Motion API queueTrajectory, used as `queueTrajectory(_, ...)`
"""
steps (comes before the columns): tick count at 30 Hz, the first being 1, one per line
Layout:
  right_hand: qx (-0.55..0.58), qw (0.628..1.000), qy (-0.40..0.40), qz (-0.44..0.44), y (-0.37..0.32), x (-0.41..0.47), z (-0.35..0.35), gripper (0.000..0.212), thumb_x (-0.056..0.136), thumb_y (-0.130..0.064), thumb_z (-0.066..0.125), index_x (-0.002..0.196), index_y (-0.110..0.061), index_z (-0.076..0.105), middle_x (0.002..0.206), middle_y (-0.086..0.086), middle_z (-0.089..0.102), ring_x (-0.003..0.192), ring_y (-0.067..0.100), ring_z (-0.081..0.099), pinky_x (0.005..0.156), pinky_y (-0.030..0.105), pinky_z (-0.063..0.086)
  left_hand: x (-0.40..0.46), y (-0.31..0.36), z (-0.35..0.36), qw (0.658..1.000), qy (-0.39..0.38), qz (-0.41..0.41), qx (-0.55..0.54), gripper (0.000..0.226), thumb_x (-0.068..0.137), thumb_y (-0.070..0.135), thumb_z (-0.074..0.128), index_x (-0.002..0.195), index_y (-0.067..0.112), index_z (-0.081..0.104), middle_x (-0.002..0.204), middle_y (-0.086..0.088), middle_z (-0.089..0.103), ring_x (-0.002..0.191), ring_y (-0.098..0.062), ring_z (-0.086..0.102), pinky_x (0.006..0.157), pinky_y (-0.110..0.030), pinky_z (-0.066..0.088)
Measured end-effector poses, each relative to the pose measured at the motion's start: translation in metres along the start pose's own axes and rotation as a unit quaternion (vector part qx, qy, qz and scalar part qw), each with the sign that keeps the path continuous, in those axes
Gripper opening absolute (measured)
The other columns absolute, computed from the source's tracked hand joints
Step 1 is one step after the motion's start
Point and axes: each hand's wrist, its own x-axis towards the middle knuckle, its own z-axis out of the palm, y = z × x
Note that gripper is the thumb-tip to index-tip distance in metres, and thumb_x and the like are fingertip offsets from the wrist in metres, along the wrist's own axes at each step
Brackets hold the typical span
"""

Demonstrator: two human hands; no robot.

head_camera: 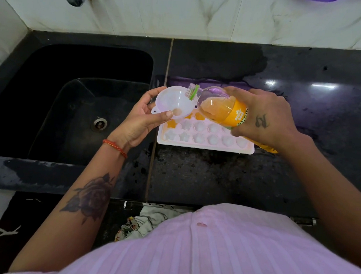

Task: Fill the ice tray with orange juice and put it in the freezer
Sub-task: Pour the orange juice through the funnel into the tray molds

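Tray [204, 138] lies flat on dark counter [215, 179], just right of sink [73, 103]; three far-left cells hold orange juice. Left hand [139, 118] pinches white funnel [175, 103] over the tray's far-left corner. Right hand [263, 117] grips juice bottle [222, 106], tilted, its mouth at the funnel rim.

Dim, purplish indoor light, white glare patches on the glossy black stone counter [322, 87] at two o'clock, wide-angle bending toward the edges, slight softness throughout
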Motion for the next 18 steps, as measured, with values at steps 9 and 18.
queueTrajectory(9, -0.028, 1.000, 0.001, 0.003, 0.010, -0.011, 0.000, 0.083, 0.065, -0.033, 0.077, 0.137, -0.037, 0.035, 0.115, 0.008, 0.060, 0.098, 0.034, 0.058, 0.077, 0.037, 0.044, 0.005, -0.010, 0.009, 1.000, -0.028, -0.012, 0.003, 0.061, 0.071, 0.000, 0.071, 0.123, 0.024, 0.052, 0.116, 0.002, 0.062, 0.107, -0.015, 0.065, 0.077, -0.027, 0.056)
queueTrajectory(18, -0.076, 0.997, 0.006, 0.005, 0.013, -0.013, -0.003, 0.081, 0.069, -0.030, 0.074, 0.138, -0.042, 0.032, 0.114, 0.008, 0.058, 0.097, 0.036, 0.057, 0.070, 0.033, 0.035, 0.008, -0.012, 0.012, 0.999, -0.031, -0.019, -0.001, 0.062, 0.069, 0.003, 0.074, 0.122, 0.025, 0.052, 0.116, 0.002, 0.063, 0.106, -0.016, 0.065, 0.075, -0.028, 0.057)
